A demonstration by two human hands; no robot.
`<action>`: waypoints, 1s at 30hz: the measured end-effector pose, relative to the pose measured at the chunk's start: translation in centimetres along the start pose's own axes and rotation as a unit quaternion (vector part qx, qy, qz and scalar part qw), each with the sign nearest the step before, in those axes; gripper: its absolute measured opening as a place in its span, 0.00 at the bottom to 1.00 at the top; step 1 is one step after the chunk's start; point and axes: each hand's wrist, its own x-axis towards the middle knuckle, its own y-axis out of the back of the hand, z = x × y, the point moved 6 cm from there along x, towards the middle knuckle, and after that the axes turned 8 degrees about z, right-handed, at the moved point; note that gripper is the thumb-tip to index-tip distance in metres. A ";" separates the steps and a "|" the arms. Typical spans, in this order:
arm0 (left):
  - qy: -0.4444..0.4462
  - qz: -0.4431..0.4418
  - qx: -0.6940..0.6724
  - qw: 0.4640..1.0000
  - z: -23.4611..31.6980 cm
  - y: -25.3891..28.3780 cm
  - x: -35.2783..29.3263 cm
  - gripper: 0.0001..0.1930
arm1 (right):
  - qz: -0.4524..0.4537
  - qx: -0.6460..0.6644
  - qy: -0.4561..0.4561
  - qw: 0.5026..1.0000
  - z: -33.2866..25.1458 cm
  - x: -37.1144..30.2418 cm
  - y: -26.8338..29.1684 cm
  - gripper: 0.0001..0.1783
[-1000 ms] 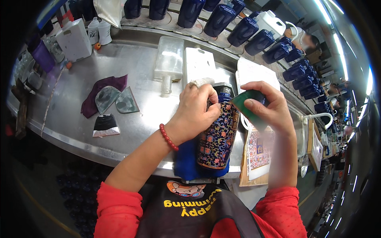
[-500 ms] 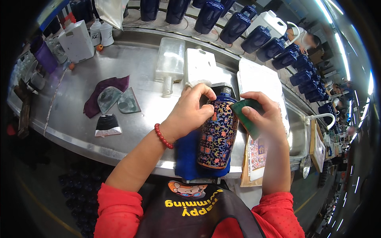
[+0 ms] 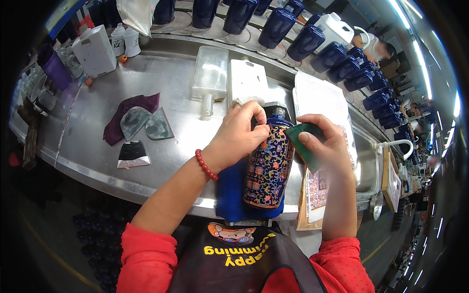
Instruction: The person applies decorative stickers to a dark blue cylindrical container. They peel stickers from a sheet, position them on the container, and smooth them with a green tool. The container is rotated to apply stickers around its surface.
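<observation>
Floral-patterned bottle (image 3: 268, 171) lying on a blue cloth (image 3: 228, 193)
The left hand (image 3: 239, 132) pinches at the bottle's shoulder, its hold unclear; the right hand (image 3: 328, 144) grips a green scraper (image 3: 300, 141) at the opposite side.

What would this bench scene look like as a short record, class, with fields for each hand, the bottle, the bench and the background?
Left hand: at the patterned bottle's upper left; grip unclear
Right hand: holding a green flat piece
Patterned bottle: dark blue, multicoloured design, neck pointing away from the person
Under it: blue padding
Bench, left: purple cloth, black-and-silver piece
Bench, far middle: clear bottle
Background: many dark blue bottles
</observation>
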 end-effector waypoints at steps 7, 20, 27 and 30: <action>0.009 0.019 0.016 1.000 -0.4 0.2 -0.2 0.06 | 0.001 0.004 -0.001 1.000 0.3 -0.1 0.0 0.17; -0.023 0.023 0.039 0.999 0.0 0.2 0.1 0.08 | 0.024 0.032 0.000 0.999 0.6 -0.5 0.4 0.17; 0.010 0.010 0.110 0.994 -0.8 0.6 0.1 0.08 | 0.099 0.088 -0.011 0.991 2.3 -2.2 1.7 0.19; -0.038 0.062 0.226 0.971 0.1 1.2 -0.5 0.08 | 0.142 0.100 0.022 0.984 3.0 -3.3 2.3 0.19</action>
